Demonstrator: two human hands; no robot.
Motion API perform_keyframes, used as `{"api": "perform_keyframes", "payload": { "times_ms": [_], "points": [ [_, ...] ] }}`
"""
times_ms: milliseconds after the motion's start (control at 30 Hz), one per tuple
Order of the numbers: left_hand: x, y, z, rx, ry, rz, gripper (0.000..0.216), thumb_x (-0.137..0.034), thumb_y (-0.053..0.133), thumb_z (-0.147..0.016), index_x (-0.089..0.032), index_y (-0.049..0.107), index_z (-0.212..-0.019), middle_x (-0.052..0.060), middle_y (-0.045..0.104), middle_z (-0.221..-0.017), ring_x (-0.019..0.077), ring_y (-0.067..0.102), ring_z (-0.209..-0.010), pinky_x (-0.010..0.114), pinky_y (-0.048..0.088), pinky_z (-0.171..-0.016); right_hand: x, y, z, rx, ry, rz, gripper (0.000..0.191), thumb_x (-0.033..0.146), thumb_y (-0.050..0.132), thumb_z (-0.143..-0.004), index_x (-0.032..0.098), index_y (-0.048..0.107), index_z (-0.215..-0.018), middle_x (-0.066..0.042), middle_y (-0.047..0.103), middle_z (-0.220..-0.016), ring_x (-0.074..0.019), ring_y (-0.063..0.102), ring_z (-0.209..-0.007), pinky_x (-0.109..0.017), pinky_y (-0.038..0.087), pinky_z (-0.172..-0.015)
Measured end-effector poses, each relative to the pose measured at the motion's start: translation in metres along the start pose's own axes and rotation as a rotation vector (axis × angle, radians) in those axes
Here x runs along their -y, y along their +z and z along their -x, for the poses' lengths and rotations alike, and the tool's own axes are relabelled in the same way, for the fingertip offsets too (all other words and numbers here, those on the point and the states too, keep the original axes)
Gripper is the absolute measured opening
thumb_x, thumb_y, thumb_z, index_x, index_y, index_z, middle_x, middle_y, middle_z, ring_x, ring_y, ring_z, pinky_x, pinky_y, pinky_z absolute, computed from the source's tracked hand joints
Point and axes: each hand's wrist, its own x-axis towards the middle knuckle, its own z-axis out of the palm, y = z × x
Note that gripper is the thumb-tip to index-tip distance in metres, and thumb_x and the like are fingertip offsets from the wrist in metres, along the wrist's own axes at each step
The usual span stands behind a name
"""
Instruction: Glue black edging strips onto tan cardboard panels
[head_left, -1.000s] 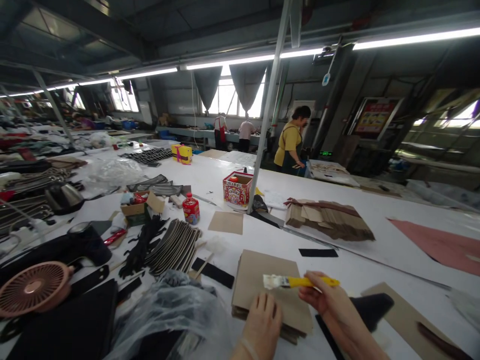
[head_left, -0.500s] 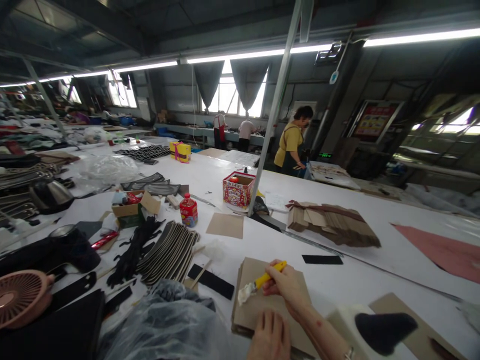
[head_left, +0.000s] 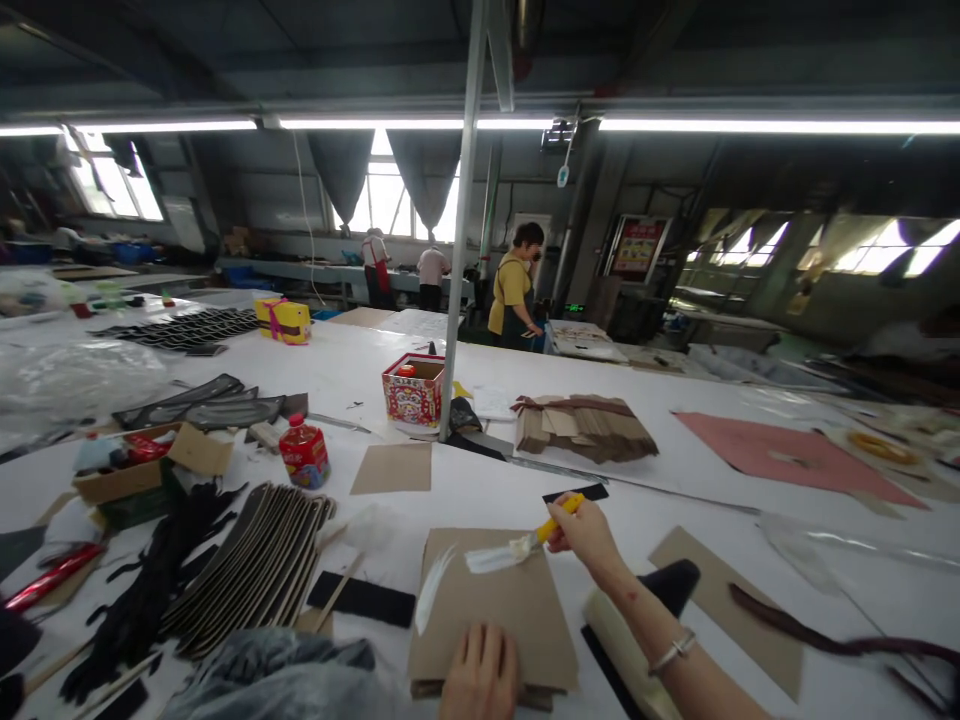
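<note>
My right hand (head_left: 586, 535) grips the yellow handle of a brush (head_left: 551, 527), whose white-coated bristles touch the top sheet of a stack of brown cardboard (head_left: 495, 610). White paste (head_left: 484, 560) lies in a streak behind the bristles, and a second smear marks the sheet's left side. On the near edge of that stack, my left hand (head_left: 482, 672) lies flat with fingers stretched out, holding nothing. A black strip (head_left: 361, 598) with a thin wooden stick (head_left: 341, 590) across it is left of the stack.
A metal post (head_left: 459, 230) rises beside a red patterned box (head_left: 412, 395). Left are a red bottle (head_left: 304, 452) and curved dark pieces (head_left: 255, 560). Bundled brown cardboard (head_left: 585, 430) and pink sheet (head_left: 795, 455) lie farther back. A person in yellow (head_left: 514, 290) stands beyond.
The brush has swept right across the cardboard, leaving white streaks where the sheet was bare. My left hand stays on the stack. The whole view has turned to the right.
</note>
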Motion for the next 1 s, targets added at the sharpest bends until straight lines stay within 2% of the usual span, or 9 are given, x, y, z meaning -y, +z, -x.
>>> {"api": "perform_keyframes", "payload": {
  "times_ms": [167,333,400,467,533,633,733,833,1000],
  "points": [
    [0.002,-0.013,-0.005,0.053,0.026,-0.013,0.041,-0.038,0.073,-0.069,-0.023,0.061,-0.106,0.003,0.069,-0.100,0.0231,0.063,-0.091,0.034,0.056,-0.080,0.017,-0.031,0.015,0.074,-0.184,0.117,0.015,0.035,0.058,-0.073,0.021,0.054,-0.069,0.003,0.057,-0.053,-0.0173,0.057,-0.049,-0.028,0.048,-0.051],
    [0.002,-0.023,-0.009,0.177,0.040,0.004,0.044,-0.037,0.072,-0.072,-0.020,0.059,-0.111,0.006,0.066,-0.102,0.0232,0.061,-0.096,0.034,0.055,-0.081,0.027,-0.040,0.071,0.377,-0.554,0.419,0.012,0.021,0.054,-0.079,0.020,0.056,-0.067,0.001,0.056,-0.074,-0.0163,0.054,-0.071,-0.027,0.040,-0.066],
    [0.003,-0.024,-0.009,0.188,0.070,0.000,0.042,-0.036,0.070,-0.074,-0.019,0.059,-0.111,0.006,0.066,-0.102,0.0235,0.062,-0.095,0.035,0.055,-0.081,0.027,-0.045,0.096,0.505,-0.566,0.477,0.013,0.018,0.051,-0.082,0.021,0.055,-0.069,0.001,0.057,-0.078,-0.0157,0.054,-0.074,-0.025,0.039,-0.067],
    [0.004,-0.027,-0.009,0.194,0.112,-0.012,0.040,-0.034,0.067,-0.077,-0.018,0.058,-0.112,0.007,0.066,-0.104,0.0242,0.062,-0.097,0.036,0.055,-0.082,0.028,-0.055,0.117,0.568,-0.522,0.468,0.014,0.018,0.052,-0.082,0.020,0.054,-0.068,0.001,0.057,-0.079,-0.0155,0.054,-0.074,-0.025,0.039,-0.068],
    [0.005,-0.035,-0.011,0.233,0.140,-0.014,0.037,-0.028,0.062,-0.081,-0.016,0.056,-0.115,0.009,0.064,-0.109,0.0246,0.060,-0.102,0.037,0.053,-0.085,0.028,-0.069,0.133,0.541,-0.447,0.405,0.014,0.022,0.054,-0.083,0.021,0.055,-0.069,0.001,0.056,-0.074,-0.0156,0.054,-0.071,-0.025,0.040,-0.065],
    [0.004,-0.057,-0.023,0.436,0.089,0.067,0.029,-0.017,0.054,-0.085,-0.016,0.055,-0.114,0.008,0.062,-0.110,0.0224,0.058,-0.104,0.036,0.049,-0.087,0.023,-0.097,0.148,0.422,-0.311,0.249,0.019,0.035,0.052,-0.087,0.021,0.057,-0.075,0.001,0.057,-0.068,-0.0165,0.055,-0.064,-0.026,0.042,-0.061],
    [0.002,-0.082,-0.040,0.586,0.002,0.142,0.023,-0.024,0.057,-0.083,-0.019,0.056,-0.105,0.005,0.060,-0.105,0.0216,0.056,-0.099,0.035,0.048,-0.081,0.011,-0.127,0.161,0.297,-0.204,0.135,0.029,0.047,0.050,-0.087,0.021,0.058,-0.079,-0.001,0.061,-0.067,-0.0194,0.058,-0.065,-0.028,0.045,-0.063],
    [0.001,-0.095,-0.053,0.611,-0.018,0.139,0.023,-0.029,0.061,-0.079,-0.019,0.056,-0.100,0.004,0.059,-0.104,0.0229,0.054,-0.098,0.035,0.047,-0.079,-0.005,-0.149,0.178,0.161,-0.108,0.037,0.035,0.055,0.055,-0.082,0.021,0.061,-0.079,-0.002,0.063,-0.064,-0.0219,0.060,-0.062,-0.030,0.048,-0.061],
    [0.002,-0.099,-0.058,0.659,0.033,0.124,0.015,-0.026,0.056,-0.082,-0.018,0.055,-0.095,0.004,0.059,-0.099,0.0212,0.054,-0.095,0.032,0.047,-0.076,-0.029,-0.171,0.204,0.000,0.026,-0.107,0.040,0.058,0.063,-0.074,0.019,0.066,-0.079,-0.005,0.065,-0.063,-0.0237,0.062,-0.059,-0.031,0.052,-0.057]
  ]
}}
